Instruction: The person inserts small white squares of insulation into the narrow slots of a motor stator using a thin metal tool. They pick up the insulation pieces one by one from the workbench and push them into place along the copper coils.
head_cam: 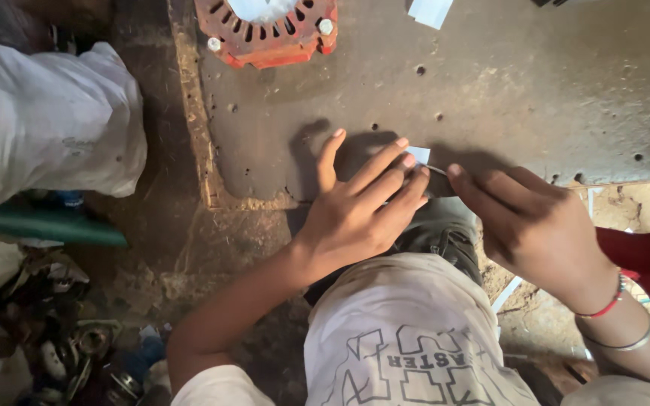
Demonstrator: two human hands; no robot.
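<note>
My left hand (pixel 359 203) lies flat, fingers spread, on the near edge of a dark metal bench top (pixel 490 83), pressing down a small white paper strip (pixel 419 154) of which only a corner shows. My right hand (pixel 528 222) meets it from the right, its fingertips pinched at the strip's end, where a thin sliver sticks out. Whether the right hand holds a tool is hidden. A red thread band and a metal bangle sit on my right wrist.
A red slotted motor stator (pixel 268 30) stands at the bench's far edge. Another white paper piece (pixel 430 10) lies beside it. A white sack (pixel 43 124) and a green pipe (pixel 43 225) are at left, metal scrap (pixel 77 353) on the floor.
</note>
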